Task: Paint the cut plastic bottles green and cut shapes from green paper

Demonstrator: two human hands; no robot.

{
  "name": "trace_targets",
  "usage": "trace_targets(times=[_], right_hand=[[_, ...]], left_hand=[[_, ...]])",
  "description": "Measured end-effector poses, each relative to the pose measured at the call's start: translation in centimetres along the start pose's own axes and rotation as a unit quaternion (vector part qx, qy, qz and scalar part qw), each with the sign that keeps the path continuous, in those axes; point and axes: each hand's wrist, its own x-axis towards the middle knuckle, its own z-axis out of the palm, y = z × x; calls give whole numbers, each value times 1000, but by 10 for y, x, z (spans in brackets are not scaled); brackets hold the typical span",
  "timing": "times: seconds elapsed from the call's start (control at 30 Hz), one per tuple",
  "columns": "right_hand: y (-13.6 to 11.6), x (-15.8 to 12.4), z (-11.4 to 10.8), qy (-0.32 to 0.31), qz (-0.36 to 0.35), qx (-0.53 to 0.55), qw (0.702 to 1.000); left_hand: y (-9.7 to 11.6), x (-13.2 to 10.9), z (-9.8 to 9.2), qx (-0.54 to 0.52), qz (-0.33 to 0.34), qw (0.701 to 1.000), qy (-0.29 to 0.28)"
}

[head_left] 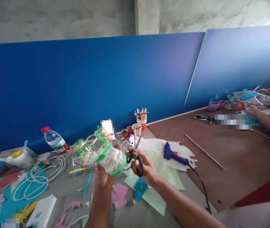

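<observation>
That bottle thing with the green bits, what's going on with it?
A person holds the clear bottle, wrapped in green strips, up in the left hand. The right hand holds black scissors, blades pointing up beside the bottle. Below on the table lie paper scraps, a blue glue gun, a white cable and a water bottle. Another person's arm rests far right.

Left hand [104, 178] raised, fingers curled; right hand [146, 171] gripping beside it.

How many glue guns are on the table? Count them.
1. The blue glue gun lies on white paper right of the right hand, its cord trailing toward the table edge. Clutter may hide others.
</observation>
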Motion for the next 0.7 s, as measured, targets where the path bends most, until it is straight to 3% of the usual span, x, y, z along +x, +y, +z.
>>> trace_targets(times=[0.3, 0.47, 0.7], right_hand=[[-7, -3, 6, -16, 14, 3, 1000], [-6, -2, 5, 10, 13, -5, 1000], [-6, -2, 3, 5, 19, -4, 1000]], left_hand=[[-3, -1, 22, 52, -31, 998, 10], [-6, -1, 31, 62, -54, 996, 26], [-4, -1, 38, 98, -90, 991, 0]])
